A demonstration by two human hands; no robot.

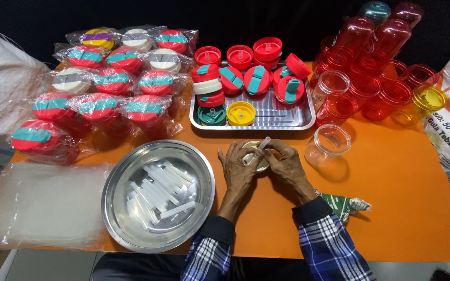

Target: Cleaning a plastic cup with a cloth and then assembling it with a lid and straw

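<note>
left hand point(238, 167), right hand point(286, 162) (fingers curled), gripping lid point(257, 156)

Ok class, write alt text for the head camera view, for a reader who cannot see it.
Two hands, left hand and right hand, hold a pale lid and a clear straw over an orange table. A round metal dish of straws sits left; a steel tray of coloured lids and red cups lie beyond.

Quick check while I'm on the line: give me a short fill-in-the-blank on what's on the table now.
1. Both hands, left hand and right hand, hold a white lid and a clear ____.
2. The round metal pan holds loose white ____.
3. The tablecloth is ____.

Missing words: straw; straws; orange
</note>
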